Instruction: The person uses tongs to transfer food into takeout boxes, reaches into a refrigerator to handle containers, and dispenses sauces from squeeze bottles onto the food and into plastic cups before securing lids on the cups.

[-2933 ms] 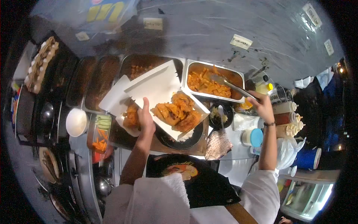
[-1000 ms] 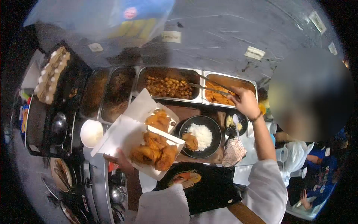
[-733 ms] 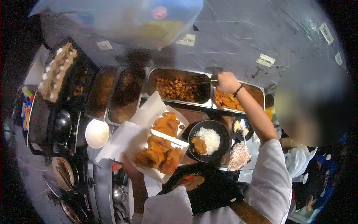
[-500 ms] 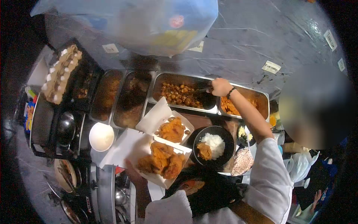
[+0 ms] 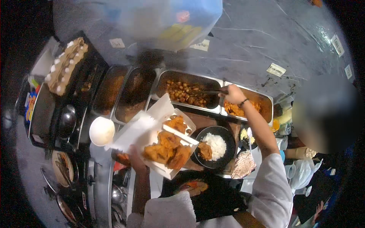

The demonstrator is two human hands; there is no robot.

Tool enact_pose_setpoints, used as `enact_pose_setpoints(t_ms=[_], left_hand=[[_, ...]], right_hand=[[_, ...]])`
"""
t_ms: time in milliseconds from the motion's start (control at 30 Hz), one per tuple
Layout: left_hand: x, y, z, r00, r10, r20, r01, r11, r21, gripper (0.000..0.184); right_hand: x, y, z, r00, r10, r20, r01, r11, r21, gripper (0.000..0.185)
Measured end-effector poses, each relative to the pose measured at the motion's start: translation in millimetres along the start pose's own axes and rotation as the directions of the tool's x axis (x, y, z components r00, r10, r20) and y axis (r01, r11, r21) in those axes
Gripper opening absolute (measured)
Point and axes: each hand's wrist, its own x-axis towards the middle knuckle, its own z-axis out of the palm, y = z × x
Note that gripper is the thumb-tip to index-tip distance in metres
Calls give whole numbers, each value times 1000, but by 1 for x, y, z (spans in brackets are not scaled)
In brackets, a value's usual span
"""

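Right hand (image 5: pixel 234 94): closed around a pair of slim dark tongs (image 5: pixel 212 91). The long axis of the tongs runs leftward from the grip, roughly in line with the long side of a deep rectangular steel tray (image 5: pixel 197 107) at the far edge of the brown worktop (image 5: pixel 201 120). The tips extend over the tray's right half; contact with the small round glossy brown pieces (image 5: pixel 178 91) inside cannot be confirmed. The tray lies left of the right hand, which is the nearer of the two.

Left hand (image 5: pixel 135 157): gripping an open white cardboard box (image 5: pixel 131 131) from below; finger positions are partly hidden. The box is toward the worktop's near left corner, lid folded out leftward, and contains several golden-brown fried pieces (image 5: pixel 167 148). Just beyond it, a second open white cardboard box (image 5: pixel 161 107) contains fried food and a small round brown piece.

Other containers:
- A second steel tray (image 5: pixel 272 110), adjoining the first on the right, contains orange pieces (image 5: pixel 241 109).
- A round black bowl (image 5: pixel 228 155), right of the boxes, contains white rice (image 5: pixel 216 146) with a brown fried piece (image 5: pixel 205 151) at its left side
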Motion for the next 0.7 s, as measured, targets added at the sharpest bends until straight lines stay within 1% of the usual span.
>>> enact_pose_setpoints(t_ms=[33,67,100,133,167,200,233,267,333,367,400,433,467,533,567,600,667,700], left_hand=[[1,5,3,998,-65,0,64,998,19,54],[1,9,9,998,-65,-7,65,975,212,55],[20,-36,-4,948,-215,234,253,956,-148,58],[-25,52,37,824,-504,259,562,788,-253,46],[-9,25,20,331,-509,794,919,365,-149,72],[-21,26,34,703,-437,561,631,748,-208,75],[-18,26,35,536,-406,740,760,614,-214,72],[-33,43,52,833,-198,516,398,863,-311,48],[-44,64,69,841,-128,526,365,852,-376,46],[-45,63,72,841,-132,525,369,850,-376,46],[-46,63,75,786,-287,547,493,826,-274,46],[-47,63,78,710,-434,555,607,777,-168,46],[-51,64,82,705,-436,560,611,774,-167,46],[-60,74,91,725,-334,602,532,827,-182,48],[-61,74,93,713,-368,597,553,819,-155,49],[-63,77,96,710,-368,601,555,817,-156,49],[-67,86,100,728,-314,610,532,819,-214,49],[-66,85,100,726,-315,611,535,817,-215,49]], right_hand=[[-9,-1,-11,999,-39,-15,40,997,60,32],[-20,-2,-21,997,-73,-29,76,990,122,31],[-32,-10,-36,999,47,22,-49,994,97,31],[-49,-34,-65,991,107,79,-105,994,-34,27],[-66,-40,-78,991,103,80,-115,979,170,26],[-84,-61,-98,1000,16,25,-20,983,185,27],[-101,-66,-107,999,-41,-25,46,971,234,31],[-117,-76,-122,999,-41,27,32,961,274,31],[-145,-93,-134,993,-118,30,94,901,424,26],[-155,-105,-136,988,-137,68,94,895,437,29],[-164,-115,-136,982,-156,103,94,889,449,31],[-169,-111,-123,976,-206,70,159,894,418,33],[-173,-119,-119,963,-248,102,208,932,297,34],[-176,-131,-108,940,-330,89,300,921,248,35],[-177,-135,-109,932,-360,48,345,918,193,36],[-181,-136,-113,933,-357,48,343,920,189,36],[-189,-136,-130,957,-280,75,267,952,147,36],[-194,-137,-140,955,-293,45,290,955,65,36]])
